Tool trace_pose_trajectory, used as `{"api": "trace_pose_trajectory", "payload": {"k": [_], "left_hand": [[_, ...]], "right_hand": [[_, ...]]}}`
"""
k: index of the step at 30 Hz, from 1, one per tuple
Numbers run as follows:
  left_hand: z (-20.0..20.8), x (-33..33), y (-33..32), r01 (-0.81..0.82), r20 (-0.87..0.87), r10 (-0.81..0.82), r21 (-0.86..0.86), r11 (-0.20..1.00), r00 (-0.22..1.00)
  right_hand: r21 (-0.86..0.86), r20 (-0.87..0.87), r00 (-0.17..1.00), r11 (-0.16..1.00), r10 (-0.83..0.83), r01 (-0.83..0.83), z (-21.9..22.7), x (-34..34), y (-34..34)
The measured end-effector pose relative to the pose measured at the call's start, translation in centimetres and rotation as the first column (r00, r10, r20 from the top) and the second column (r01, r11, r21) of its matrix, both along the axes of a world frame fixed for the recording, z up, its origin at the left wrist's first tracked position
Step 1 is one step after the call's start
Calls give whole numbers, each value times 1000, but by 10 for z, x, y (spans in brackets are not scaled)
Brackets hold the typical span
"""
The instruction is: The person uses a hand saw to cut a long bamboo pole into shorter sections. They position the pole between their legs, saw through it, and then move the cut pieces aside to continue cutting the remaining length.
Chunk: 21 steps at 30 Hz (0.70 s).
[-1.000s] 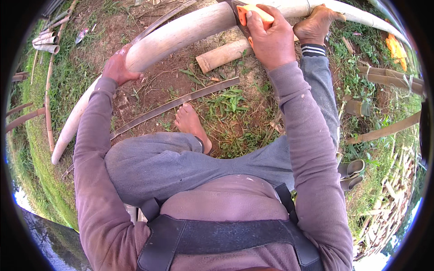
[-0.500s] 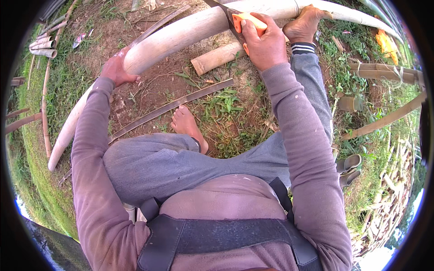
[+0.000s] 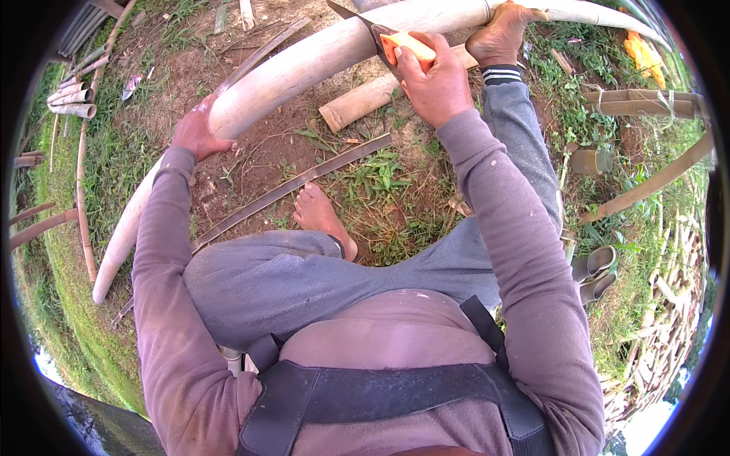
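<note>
A long pale bamboo pole (image 3: pixel 296 70) curves across the far part of the view. My left hand (image 3: pixel 199 132) is wrapped over it at the left, thumb toward me. In my right hand (image 3: pixel 442 85) is a handsaw (image 3: pixel 406 50), gripped by its orange handle. Its dark blade lies across the pole a little right of the middle, tip pointing away from me. Whether the teeth have gone into the bamboo cannot be made out. My bare right foot (image 3: pixel 496 36) rests against the pole, right of the saw.
Below the pole lies a short bamboo piece (image 3: pixel 359 103). A split bamboo strip (image 3: pixel 296 181) crosses the soil by my left foot (image 3: pixel 323 216). More bamboo tubes (image 3: pixel 72 102) lie at the left, an orange-yellow bag (image 3: pixel 643 55) and cut pieces (image 3: pixel 661 308) at the right.
The saw and my right hand have drawn back slightly toward me and to the left. My left hand keeps its hold on the pole, and the whole view has shifted a little.
</note>
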<state>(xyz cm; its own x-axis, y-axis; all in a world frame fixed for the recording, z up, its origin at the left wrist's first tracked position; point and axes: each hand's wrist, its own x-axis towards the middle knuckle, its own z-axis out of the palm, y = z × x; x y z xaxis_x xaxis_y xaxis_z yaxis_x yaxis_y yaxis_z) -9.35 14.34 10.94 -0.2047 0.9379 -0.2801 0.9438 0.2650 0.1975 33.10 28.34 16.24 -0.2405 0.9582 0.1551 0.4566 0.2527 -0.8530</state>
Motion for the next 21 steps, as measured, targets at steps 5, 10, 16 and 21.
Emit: {"api": "trace_pose_trajectory", "payload": {"k": [5, 10, 16, 21], "left_hand": [[-1, -1, -13, -54, -19, 54, 13, 998, 998], [-3, 13, -4, -22, 6, 22, -7, 1000, 1000], [0, -9, -1, -18, 11, 17, 46, 999, 1000], [-5, -1, -4, -34, 5, 34, 17, 999, 999]], "right_hand": [[-30, -108, 993, 999, 41, -45, 53, 95, -113], [62, -77, 996, 998, 35, -30, 16, 45, -37], [28, -24, 998, 998, 52, -51, 20, 33, -41], [205, -66, 994, 976, 86, -71, 46, 117, -116]]}}
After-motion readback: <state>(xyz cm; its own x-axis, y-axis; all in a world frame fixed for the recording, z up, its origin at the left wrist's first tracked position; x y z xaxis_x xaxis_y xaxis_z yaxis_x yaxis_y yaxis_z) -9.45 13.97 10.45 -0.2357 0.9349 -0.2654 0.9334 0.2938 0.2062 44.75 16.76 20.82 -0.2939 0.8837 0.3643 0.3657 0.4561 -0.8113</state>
